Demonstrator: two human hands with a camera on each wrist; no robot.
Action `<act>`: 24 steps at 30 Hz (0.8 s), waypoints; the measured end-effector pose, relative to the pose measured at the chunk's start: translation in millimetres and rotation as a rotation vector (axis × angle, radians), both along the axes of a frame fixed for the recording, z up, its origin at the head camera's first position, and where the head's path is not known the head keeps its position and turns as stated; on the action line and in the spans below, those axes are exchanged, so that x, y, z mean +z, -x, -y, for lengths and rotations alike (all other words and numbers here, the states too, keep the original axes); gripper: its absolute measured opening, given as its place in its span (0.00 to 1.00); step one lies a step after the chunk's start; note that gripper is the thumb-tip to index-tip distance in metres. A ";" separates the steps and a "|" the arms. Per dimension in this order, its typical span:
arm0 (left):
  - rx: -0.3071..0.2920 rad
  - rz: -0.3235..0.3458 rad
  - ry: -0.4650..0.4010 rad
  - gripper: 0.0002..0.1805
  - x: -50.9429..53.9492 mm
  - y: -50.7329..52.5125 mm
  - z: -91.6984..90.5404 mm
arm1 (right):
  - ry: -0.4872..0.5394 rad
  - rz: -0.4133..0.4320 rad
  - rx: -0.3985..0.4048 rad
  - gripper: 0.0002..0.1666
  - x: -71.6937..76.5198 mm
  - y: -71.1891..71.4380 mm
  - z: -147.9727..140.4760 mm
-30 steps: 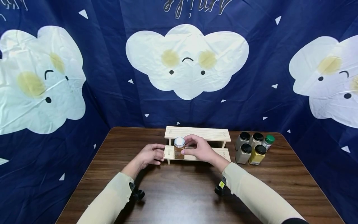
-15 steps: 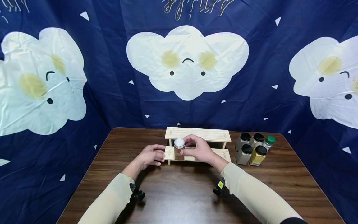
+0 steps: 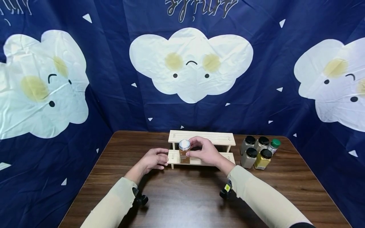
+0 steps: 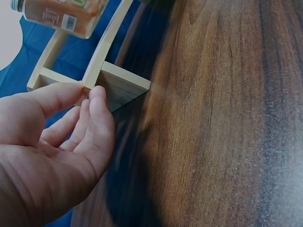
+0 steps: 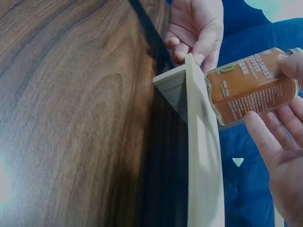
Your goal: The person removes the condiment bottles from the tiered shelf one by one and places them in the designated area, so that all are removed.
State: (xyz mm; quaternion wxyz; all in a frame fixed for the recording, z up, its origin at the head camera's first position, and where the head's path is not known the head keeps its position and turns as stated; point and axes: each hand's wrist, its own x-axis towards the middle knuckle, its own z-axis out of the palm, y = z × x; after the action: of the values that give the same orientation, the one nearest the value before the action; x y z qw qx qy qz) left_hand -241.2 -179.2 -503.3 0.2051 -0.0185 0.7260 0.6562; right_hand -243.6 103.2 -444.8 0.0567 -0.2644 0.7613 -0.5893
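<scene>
A two-tier pale wooden rack (image 3: 208, 136) stands at the back of the table. On its lower shelf, towards the left end, is a spice jar (image 3: 184, 155) of orange-brown powder with a silvery lid; its label (image 5: 251, 75) reads "red sweet pepper". My right hand (image 3: 203, 152) grips the jar from the right, thumb and fingers about its upper part. At the lower shelf's left front corner, my left hand (image 3: 154, 160) pinches the board between thumb and fingertips, as the left wrist view shows, where the jar (image 4: 66, 16) appears above it.
Right of the rack stand several spice jars: black-lidded ones with greyish contents (image 3: 248, 158), a yellow one (image 3: 263, 160), and a green-capped one (image 3: 273, 146). The brown wooden table (image 3: 182, 199) ends at a blue cloth backdrop (image 3: 114, 104). Each wrist wears a small camera.
The jar and my right hand have shifted very slightly to the right along the lower shelf. My left hand keeps its place at the shelf's corner.
</scene>
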 end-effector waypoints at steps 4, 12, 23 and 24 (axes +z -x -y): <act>-0.009 -0.008 0.002 0.32 1.4 -0.3 0.0 | -0.013 -0.014 -0.020 0.23 5.4 0.9 -8.3; -0.007 -0.010 0.005 0.32 4.3 0.4 -0.6 | -0.032 -0.039 -0.061 0.22 15.4 3.0 -31.8; -0.006 -0.012 0.016 0.32 3.3 0.1 0.0 | -0.077 -0.086 -0.127 0.23 29.4 -0.1 -73.5; -0.007 -0.011 0.017 0.31 3.1 0.0 0.0 | -0.077 -0.094 -0.131 0.23 30.8 -0.7 -77.7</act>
State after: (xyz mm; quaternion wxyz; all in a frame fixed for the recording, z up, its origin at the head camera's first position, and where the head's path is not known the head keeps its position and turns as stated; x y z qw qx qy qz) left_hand -241.2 -179.2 -500.2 0.2032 -0.0143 0.7326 0.6495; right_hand -242.9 180.9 -414.0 -0.0075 -0.2389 0.8010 -0.5489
